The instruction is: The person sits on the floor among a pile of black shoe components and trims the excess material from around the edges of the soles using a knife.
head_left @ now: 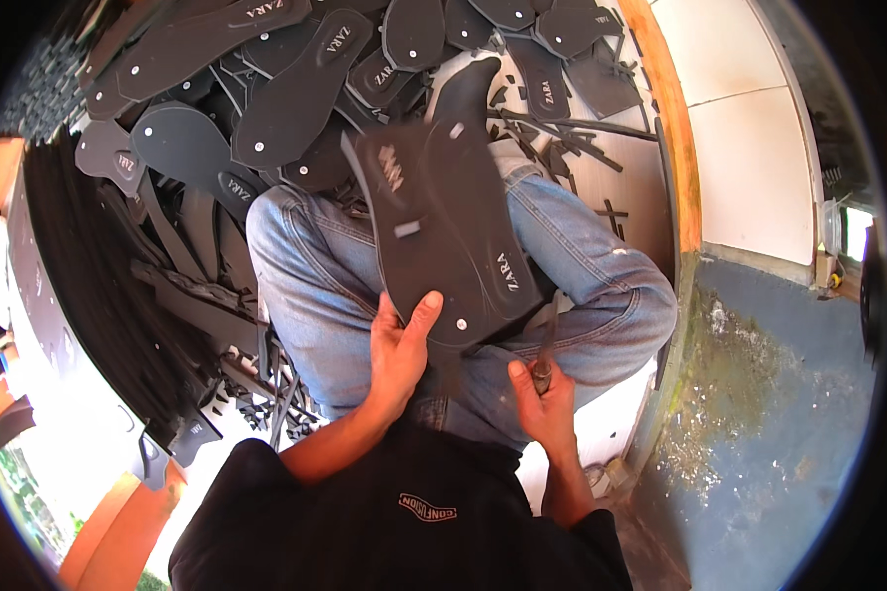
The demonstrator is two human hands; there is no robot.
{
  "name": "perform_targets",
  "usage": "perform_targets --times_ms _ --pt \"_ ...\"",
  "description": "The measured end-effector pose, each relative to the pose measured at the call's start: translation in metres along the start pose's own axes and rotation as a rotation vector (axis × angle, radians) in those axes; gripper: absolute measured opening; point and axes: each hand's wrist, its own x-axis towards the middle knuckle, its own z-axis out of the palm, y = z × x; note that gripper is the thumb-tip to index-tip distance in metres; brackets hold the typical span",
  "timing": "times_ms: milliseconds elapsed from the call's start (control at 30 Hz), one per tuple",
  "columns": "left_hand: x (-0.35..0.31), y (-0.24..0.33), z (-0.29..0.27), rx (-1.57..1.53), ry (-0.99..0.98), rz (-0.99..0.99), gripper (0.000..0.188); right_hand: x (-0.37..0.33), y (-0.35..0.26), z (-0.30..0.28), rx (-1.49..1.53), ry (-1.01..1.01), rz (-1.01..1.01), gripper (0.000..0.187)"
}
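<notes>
Over my crossed legs lies a black foam sheet (pixel 439 227) marked with sandal-sole outlines and small white dots. My left hand (pixel 401 347) grips its near edge, thumb on top and fingers underneath. Close to the sheet's near right corner, my right hand (pixel 550 406) is closed round the handle of a knife (pixel 542 372). The thin blade points away from me, blurred, and I cannot tell whether it touches the foam. Beyond my knees, black sandal soles (pixel 301 94) are heaped on one another, several with a white dot at the heel.
Long black foam strips (pixel 99 276) are stacked at the left. Offcuts (pixel 572 148) litter the pale floor at the far right, and small scraps (pixel 266 404) lie left of my legs. A wooden beam (pixel 675 128) borders the right side, with a stained blue-grey surface (pixel 759 394) beyond.
</notes>
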Motion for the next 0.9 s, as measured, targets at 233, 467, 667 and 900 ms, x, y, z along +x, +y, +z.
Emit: perform_targets --times_ms 233,467,667,900 --pt "0.029 0.058 -0.010 -0.050 0.071 0.447 0.023 0.007 -0.010 0.004 0.200 0.115 0.082 0.034" --pt "0.009 0.039 -0.006 -0.258 -0.100 -0.194 0.026 0.010 -0.002 0.001 0.169 0.115 -0.001 0.034" --pt "-0.008 0.009 0.009 -0.361 -0.063 -0.416 0.030 -0.009 0.008 -0.013 0.056 0.054 0.087 0.035" --pt "-0.017 0.016 0.010 -0.275 -0.001 -0.295 0.029 -0.034 0.011 -0.014 -0.149 -0.044 0.165 0.038"
